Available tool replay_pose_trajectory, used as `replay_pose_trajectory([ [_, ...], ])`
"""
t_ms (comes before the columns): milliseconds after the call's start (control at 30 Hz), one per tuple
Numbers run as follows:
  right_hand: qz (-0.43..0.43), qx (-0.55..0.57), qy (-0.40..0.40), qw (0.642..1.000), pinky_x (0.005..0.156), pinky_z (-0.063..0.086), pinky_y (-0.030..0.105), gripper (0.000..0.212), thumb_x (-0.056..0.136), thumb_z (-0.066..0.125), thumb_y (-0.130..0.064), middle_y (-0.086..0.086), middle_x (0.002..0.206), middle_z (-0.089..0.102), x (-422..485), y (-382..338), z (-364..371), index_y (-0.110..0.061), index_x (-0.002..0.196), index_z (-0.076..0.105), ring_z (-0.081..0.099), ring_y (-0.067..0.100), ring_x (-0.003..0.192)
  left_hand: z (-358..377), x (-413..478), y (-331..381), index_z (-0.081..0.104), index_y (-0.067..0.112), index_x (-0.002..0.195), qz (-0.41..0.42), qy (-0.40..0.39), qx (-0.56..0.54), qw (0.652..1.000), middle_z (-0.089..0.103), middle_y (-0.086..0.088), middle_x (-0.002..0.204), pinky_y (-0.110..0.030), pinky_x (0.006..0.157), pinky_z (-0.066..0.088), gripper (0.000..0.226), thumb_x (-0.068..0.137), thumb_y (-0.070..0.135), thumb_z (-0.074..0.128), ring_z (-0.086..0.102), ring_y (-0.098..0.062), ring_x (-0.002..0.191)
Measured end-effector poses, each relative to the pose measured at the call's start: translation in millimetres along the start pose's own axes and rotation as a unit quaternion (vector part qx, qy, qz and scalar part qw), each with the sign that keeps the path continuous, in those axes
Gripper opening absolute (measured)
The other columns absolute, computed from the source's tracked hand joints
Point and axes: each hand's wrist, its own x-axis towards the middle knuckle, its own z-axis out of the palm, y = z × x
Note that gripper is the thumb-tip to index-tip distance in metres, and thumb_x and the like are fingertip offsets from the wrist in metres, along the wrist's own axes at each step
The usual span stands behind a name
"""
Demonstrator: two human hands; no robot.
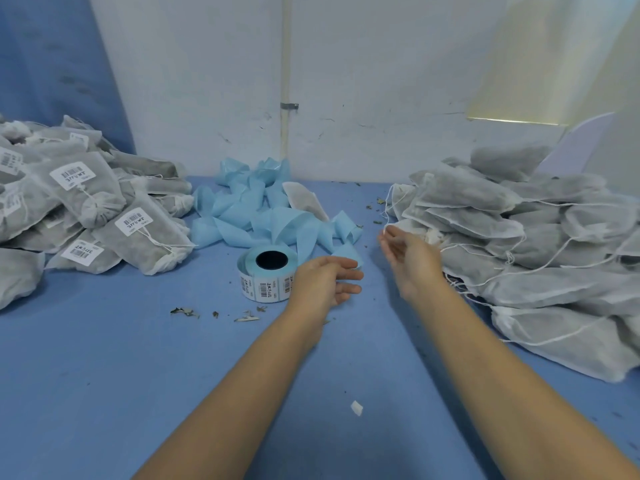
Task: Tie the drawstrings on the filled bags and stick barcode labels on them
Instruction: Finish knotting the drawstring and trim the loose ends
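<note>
Nothing is held in the left hand (325,280): its grip is slack, fingers apart, just beside the barcode label roll (265,277) that stands on the blue desk (104,375). The right hand (410,261) is blurred, fingers extended at a white drawstring (388,206) trailing from the nearest untied bag. Whether that grip is closed on the string cannot be told. No bag is in hand, so a fresh bag is judged to be the step at issue. To the right an untied, unlabelled bag pile (502,237) is heaped, well over a dozen bags, too overlapped for an exact count. To the left a finished bag pile (86,202) is stacked, necks tied. Six labels can be counted there, though more bags are buried. One roll is seen, one tangled heap of blue backing strip (263,216) behind it, and one stray bag (306,199) on that heap. The work is judged partly done, with much remaining.
</note>
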Motion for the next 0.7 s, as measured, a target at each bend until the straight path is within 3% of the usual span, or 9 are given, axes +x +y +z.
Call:
replay_pose_trajectory([
  [100,0.044,0.012,-0.038,0.998,0.064,0.057,0.017,0.024,0.090,0.037,0.010,0.015,0.090,0.064,-28,13,3,0.009,0.097,0.060,0.065,0.020,0.076,2,-4,-7,0.058,0.003,0.110,-0.026,0.019,-0.017,0.999,0.064,-0.010,0.104,-0.016,0.048,0.045,0.021,0.096,0.007,0.043,0.062,-0.009,0.048],
  [167,0.060,-0.015,-0.037,0.997,0.059,0.056,0.017,0.023,0.088,0.038,0.009,0.016,0.085,0.064,-43,23,5,0.006,0.084,0.061,0.067,0.016,0.063,0,-7,-10,0.057,0.002,0.110,-0.043,0.021,-0.033,0.998,0.062,-0.012,0.110,-0.018,0.043,0.042,0.024,0.100,0.017,0.042,0.063,-0.012,0.044],
  [267,0.041,-0.102,-0.051,0.993,0.056,0.055,0.017,0.023,0.086,0.043,0.006,0.015,0.074,0.065,-60,35,5,0.004,0.076,0.063,0.066,0.013,0.054,-6,-9,-12,0.059,0.006,0.089,-0.047,0.023,-0.045,0.998,0.066,-0.008,0.086,-0.017,0.036,0.034,0.032,0.102,0.028,0.040,0.058,-0.013,0.038],
  [367,-0.012,-0.236,-0.085,0.968,0.056,0.053,0.019,0.025,0.083,0.047,0.002,0.012,0.068,0.069,-73,41,1,-0.002,0.070,0.069,0.063,0.014,0.056,-12,-9,-16,0.059,0.008,0.077,-0.028,0.042,-0.030,0.998,0.060,-0.001,0.054,-0.016,0.033,0.028,0.027,0.096,0.027,0.054,0.049,-0.010,0.035],
  [500,-0.060,-0.344,-0.129,0.928,0.069,0.056,0.032,0.026,0.083,0.049,-0.004,0.007,0.067,0.071,-88,48,-3,-0.007,0.072,0.072,0.065,0.015,0.061,-17,-10,-19,0.063,0.004,0.072,-0.025,0.042,-0.064,0.997,0.054,0.001,0.043,-0.014,0.033,0.028,0.023,0.092,0.015,0.059,0.039,-0.006,0.032],
  [600,-0.034,-0.349,-0.129,0.928,0.057,0.052,0.027,0.027,0.079,0.048,-0.003,0.007,0.069,0.073,-93,43,-6,-0.009,0.069,0.071,0.069,0.021,0.061,-22,-7,-17,0.059,0.001,0.077,-0.052,0.043,-0.175,0.982,0.060,-0.004,0.051,-0.013,0.030,0.028,0.021,0.095,0.011,0.054,0.036,-0.004,0.031],
  [700,-0.054,-0.414,-0.109,0.902,0.045,0.042,0.019,0.024,0.077,0.048,-0.005,0.004,0.066,0.071,-93,33,-12,-0.004,0.064,0.068,0.057,0.019,0.040,-30,-1,-18,0.059,-0.001,0.085,-0.069,0.024,-0.246,0.967,0.068,-0.012,0.075,-0.012,0.031,0.028,0.018,0.096,0.009,0.050,0.040,-0.003,0.034],
])
